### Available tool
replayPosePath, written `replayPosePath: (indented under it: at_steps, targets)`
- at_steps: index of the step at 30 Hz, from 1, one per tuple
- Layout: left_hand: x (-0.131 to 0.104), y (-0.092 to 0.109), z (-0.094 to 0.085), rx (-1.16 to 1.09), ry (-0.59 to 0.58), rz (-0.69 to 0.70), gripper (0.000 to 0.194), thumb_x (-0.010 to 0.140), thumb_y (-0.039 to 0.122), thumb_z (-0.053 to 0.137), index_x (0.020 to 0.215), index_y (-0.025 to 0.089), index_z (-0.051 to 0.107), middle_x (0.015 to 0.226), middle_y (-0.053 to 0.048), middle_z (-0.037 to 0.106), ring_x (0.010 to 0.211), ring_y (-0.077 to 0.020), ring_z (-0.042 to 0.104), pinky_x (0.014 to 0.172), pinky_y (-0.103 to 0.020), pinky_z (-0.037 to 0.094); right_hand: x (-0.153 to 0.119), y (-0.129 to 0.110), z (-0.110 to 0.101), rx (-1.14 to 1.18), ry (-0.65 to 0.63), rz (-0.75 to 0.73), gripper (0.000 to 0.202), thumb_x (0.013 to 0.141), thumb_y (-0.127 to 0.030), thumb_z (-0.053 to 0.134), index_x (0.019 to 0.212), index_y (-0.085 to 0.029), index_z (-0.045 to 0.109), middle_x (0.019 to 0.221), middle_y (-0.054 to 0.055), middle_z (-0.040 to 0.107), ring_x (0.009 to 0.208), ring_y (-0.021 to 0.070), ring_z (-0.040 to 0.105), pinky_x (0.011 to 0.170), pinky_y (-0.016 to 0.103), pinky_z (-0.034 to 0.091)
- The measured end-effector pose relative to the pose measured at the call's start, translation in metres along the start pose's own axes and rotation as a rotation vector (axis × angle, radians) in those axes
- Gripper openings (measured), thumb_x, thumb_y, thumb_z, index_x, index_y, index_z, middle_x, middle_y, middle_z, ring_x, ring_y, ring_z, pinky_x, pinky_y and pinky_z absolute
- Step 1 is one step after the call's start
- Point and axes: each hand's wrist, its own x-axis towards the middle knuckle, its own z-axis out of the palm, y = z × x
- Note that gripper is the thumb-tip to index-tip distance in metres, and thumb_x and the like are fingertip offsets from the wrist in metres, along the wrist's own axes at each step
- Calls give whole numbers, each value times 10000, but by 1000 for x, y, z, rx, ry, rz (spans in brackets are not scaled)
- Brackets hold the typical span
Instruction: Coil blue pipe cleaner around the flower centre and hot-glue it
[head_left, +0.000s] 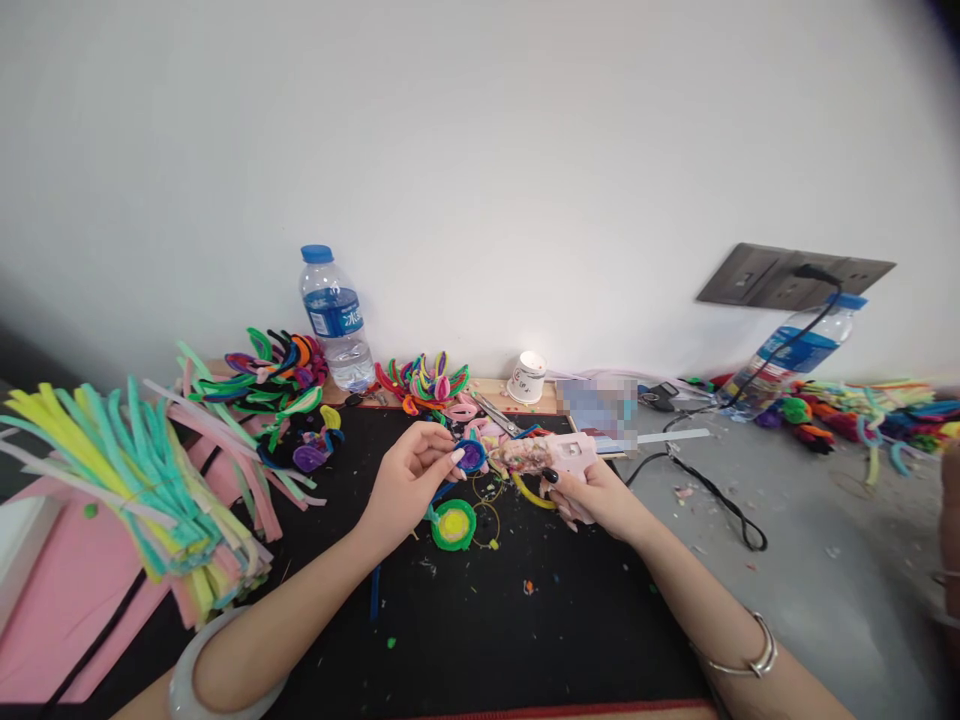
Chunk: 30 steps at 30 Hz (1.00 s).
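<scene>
Pinched between the fingers of my left hand (420, 472) is a small blue and purple round piece (470, 457). My right hand (596, 497) grips a pale pink glue gun (551, 455), its nozzle pointing left and close to the blue piece. Whether the nozzle touches the piece I cannot tell. Below them on the black mat (480, 640) lies a green disc with a yellow centre (454, 525). Beside it are thin gold rings (487, 526). A curved yellow strip (531, 493) lies under the glue gun. Scissors (496, 414) rest behind it.
Bundled fuzzy stems (127, 480) lie at left. Bottles stand at back left (335, 320) and lean at right (795, 350). A paper cup (527, 378) is by the wall. A black cord (720, 495) crosses the grey table. Part of another person's arm (951, 520) shows at the right edge.
</scene>
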Motion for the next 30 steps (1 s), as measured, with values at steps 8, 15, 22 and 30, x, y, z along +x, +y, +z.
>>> replayPosePath:
  at_steps: [8,15,22,30]
  targets:
    - [1,0,-1,-7,-21,-23,110,751,189,620,835,174,551,693,35,589,565,-103,627,587,-233,522,0,-2,2,6,17,5,352,750,-504,592,763,-170,480,461,-82,422,347,51,337,346,193,350]
    - [1,0,-1,20,-27,-36,110,744,187,627,828,169,558,691,30,606,561,-109,629,586,-239,524,0,-3,1,10,9,18,349,743,-492,600,742,-168,471,464,-84,424,350,49,346,347,193,362]
    - [0,1,0,16,-33,-46,106,751,197,626,829,170,559,698,32,611,563,-105,628,582,-235,520,0,-3,0,10,15,19,349,750,-499,593,747,-170,479,474,-85,426,357,51,359,349,192,369]
    - [-1,-3,-3,32,-50,-31,88,755,188,622,825,169,572,701,27,614,574,-112,629,595,-247,520,0,-3,1,18,31,32,383,728,-528,601,750,-162,489,464,-85,406,360,53,356,344,191,360]
